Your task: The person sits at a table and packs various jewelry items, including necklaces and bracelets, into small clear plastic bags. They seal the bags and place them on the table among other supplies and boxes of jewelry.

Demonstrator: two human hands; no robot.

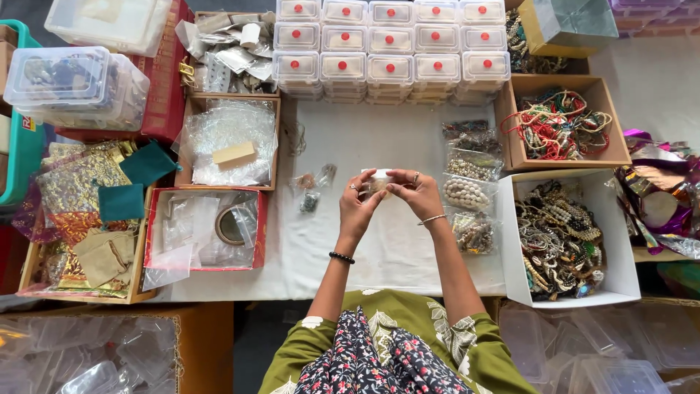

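Note:
My left hand and my right hand meet above the white tablecloth, both pinching one small clear plastic pouch with something pale inside. A ring shows on each hand, a black bead bracelet on my left wrist, a thin bangle on my right. Small filled pouches lie just left of my hands, and pouches of beaded jewellery lie in a column to the right.
Stacked clear boxes with red dots line the far edge. Right: a white box of bracelets and a cardboard box of corded jewellery. Left: a red tray with bags and tape roll, a tray of clear bags, fabric pouches.

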